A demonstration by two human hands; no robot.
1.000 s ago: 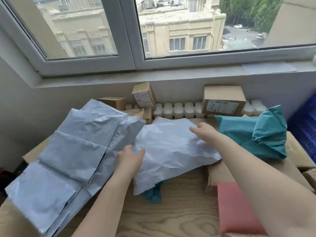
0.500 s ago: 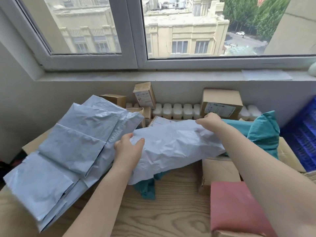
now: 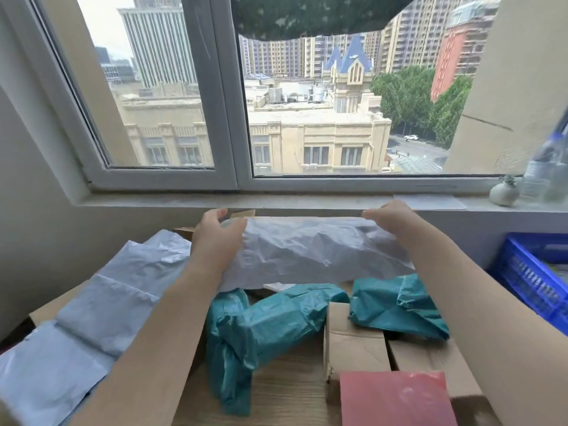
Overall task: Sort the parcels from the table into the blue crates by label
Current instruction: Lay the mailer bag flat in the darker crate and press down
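Two-pane window (image 3: 221,96) onto daylit city buildings, grey sill (image 3: 233,200), pale wall (image 3: 37,229)

- Beneath the left hand (image 3: 215,241) and right hand (image 3: 390,218), teal parcels (image 3: 270,327) and cardboard boxes (image 3: 353,342) crowd the table.
- Right of the right hand, the blue crate (image 3: 528,281) stands open-topped.

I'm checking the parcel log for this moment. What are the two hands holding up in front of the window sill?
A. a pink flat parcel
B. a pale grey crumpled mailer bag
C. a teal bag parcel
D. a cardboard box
B: the left hand and right hand each grip an end of the pale grey mailer bag, lifted above the teal parcels.
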